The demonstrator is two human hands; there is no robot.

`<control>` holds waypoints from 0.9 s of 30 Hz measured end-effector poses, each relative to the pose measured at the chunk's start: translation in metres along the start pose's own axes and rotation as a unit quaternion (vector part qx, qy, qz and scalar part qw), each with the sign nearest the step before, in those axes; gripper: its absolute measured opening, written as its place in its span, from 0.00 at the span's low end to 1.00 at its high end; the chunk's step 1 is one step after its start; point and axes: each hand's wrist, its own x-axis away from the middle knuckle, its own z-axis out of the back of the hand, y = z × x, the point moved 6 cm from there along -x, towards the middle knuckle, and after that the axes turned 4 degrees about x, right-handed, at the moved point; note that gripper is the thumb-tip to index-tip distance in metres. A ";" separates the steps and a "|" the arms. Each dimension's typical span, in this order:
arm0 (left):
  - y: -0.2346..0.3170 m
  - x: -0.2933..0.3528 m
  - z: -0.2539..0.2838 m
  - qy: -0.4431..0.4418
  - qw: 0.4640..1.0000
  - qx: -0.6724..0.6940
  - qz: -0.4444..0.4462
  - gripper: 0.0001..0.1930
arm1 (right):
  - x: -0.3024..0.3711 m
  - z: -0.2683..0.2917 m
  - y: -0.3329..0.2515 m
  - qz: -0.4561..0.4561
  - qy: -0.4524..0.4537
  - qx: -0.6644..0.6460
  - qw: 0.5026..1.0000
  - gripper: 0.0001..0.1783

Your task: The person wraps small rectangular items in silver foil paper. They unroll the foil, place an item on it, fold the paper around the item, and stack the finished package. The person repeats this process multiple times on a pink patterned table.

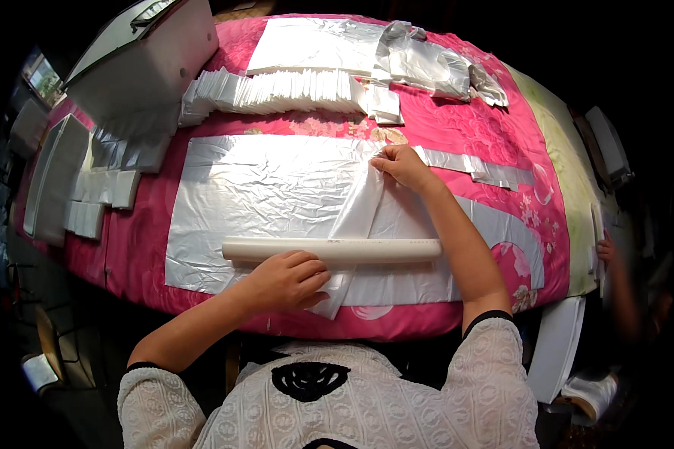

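A stack of thin, whitish plastic bags (254, 187) lies flat and wrinkled in front of me. Its right part is lifted into a slanting fold. My right hand (403, 166) pinches the far corner of this fold. Close to the near edge, my left hand (296, 277) is closed, its curled fingers on the film at the lower end of the fold. A white plastic pipe (397, 251) rests across the bags, just beyond my left hand and passing under the fold. My left fingertips are partly hidden.
A pink flowered cloth (472, 131) covers the table. A long row of folded white packets (292, 91) stands beyond the bags. White boxes (150, 67) and small bundles (112, 187) are at left. More film (427, 67) lies far off. Another person's hand (605, 248) shows at right.
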 end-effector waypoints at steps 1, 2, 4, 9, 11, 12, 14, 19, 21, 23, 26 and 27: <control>0.008 0.000 -0.012 -0.033 0.999 0.019 -0.006 0.30 | -0.004 -0.003 0.000 -0.002 -0.020 0.000 1.000 0.10; 0.016 0.000 -0.023 -0.065 0.997 0.039 -0.015 0.33 | -0.006 -0.004 0.000 -0.005 -0.036 0.001 0.999 0.10; 0.021 0.004 -0.039 -0.087 0.995 0.039 0.002 0.39 | -0.012 -0.006 0.003 0.004 -0.054 -0.011 0.998 0.11; 0.024 0.006 -0.052 -0.112 0.993 0.029 -0.002 0.44 | -0.022 0.016 0.031 -0.011 0.192 -0.068 0.979 0.12; 0.027 0.011 -0.056 -0.116 0.993 0.018 0.020 0.45 | -0.005 0.012 0.008 -0.023 0.194 0.014 0.981 0.20; 0.029 0.013 -0.058 -0.117 0.993 0.011 0.031 0.45 | 0.022 0.000 -0.019 0.017 0.163 0.037 0.986 0.20; 0.035 0.015 -0.060 -0.116 0.992 0.004 0.040 0.44 | 0.075 -0.036 -0.049 0.122 0.041 0.106 0.986 0.21; 0.046 0.013 -0.062 -0.133 0.990 -0.009 0.043 0.43 | 0.169 -0.088 -0.055 0.267 0.031 0.278 0.922 0.25; 0.048 0.013 -0.060 -0.139 0.989 -0.004 0.043 0.43 | 0.172 -0.073 -0.046 0.253 0.063 0.300 0.917 0.26; 0.048 0.013 -0.059 -0.136 0.989 -0.004 0.049 0.43 | 0.158 -0.041 -0.033 0.217 0.128 0.326 0.911 0.26; 0.046 0.011 -0.062 -0.135 0.990 -0.008 0.044 0.42 | 0.133 0.022 0.007 0.145 0.279 0.363 0.877 0.25; 0.046 0.011 -0.064 -0.133 0.990 -0.008 0.046 0.42 | 0.131 0.033 0.011 0.119 0.284 0.362 0.880 0.25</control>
